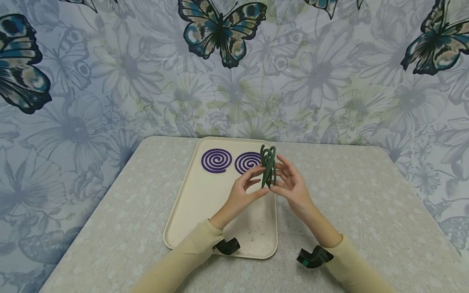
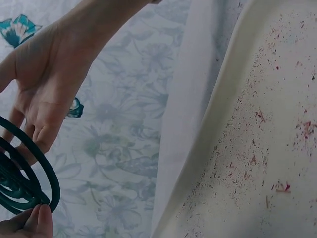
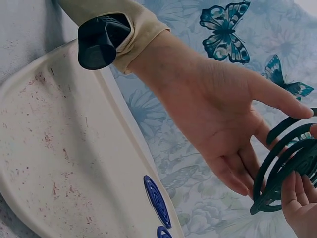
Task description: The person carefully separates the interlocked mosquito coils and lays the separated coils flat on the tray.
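In the head view a green mosquito coil (image 1: 269,165), its rings spread apart, is held up over the right edge of the tray. My left hand (image 1: 242,191) pinches it from the left, thumb low and fingers higher. From the right, my right hand (image 1: 294,191) holds it between thumb and fingers. The left wrist view shows the coil's loops (image 2: 47,173) standing out from one another, with fingertips gripping the lower rim. Two purple coils lie flat at the tray's far end: one on the left (image 1: 216,160), the other (image 1: 247,162) partly hidden behind the green coil and left hand.
A cream tray (image 1: 201,215) lies on the patterned tablecloth (image 1: 348,195). Reddish crumbs (image 2: 252,158) are scattered over its near right part. Behind the table hangs a butterfly-print backdrop (image 1: 220,93). A black camera mount sits at each wrist.
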Demonstrator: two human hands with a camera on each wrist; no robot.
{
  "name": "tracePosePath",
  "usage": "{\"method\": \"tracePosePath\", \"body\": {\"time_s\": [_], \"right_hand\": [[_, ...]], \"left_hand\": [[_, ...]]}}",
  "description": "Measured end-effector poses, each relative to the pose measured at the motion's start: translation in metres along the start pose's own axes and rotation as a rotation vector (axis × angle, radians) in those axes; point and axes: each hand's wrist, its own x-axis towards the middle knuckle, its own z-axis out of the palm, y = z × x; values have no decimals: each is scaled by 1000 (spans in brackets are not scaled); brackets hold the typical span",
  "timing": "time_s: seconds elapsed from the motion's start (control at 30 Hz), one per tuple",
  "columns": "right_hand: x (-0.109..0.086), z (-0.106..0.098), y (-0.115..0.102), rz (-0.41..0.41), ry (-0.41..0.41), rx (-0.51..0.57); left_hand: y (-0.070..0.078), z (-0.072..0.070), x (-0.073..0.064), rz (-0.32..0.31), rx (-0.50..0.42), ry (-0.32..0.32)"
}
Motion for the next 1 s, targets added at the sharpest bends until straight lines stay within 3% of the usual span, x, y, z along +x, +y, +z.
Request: {"method": "tracePosePath", "body": {"time_s": [0.13, 0.3, 0.47, 0.73, 1.0], "right_hand": [[1, -1, -4, 1, 34, 5], [1, -3, -7, 23, 86, 9], [0, -4, -9, 27, 114, -1], [-1, -5, -10, 17, 115, 12], [-1, -2, -13, -2, 55, 31]], "left_hand": [[2, -3, 1, -21, -62, 52], [5, -6, 4, -81, -158, 159], [8, -6, 6, -68, -227, 235], [8, -5, 5, -4, -277, 219], [6, -5, 5, -33, -282, 160]]}}
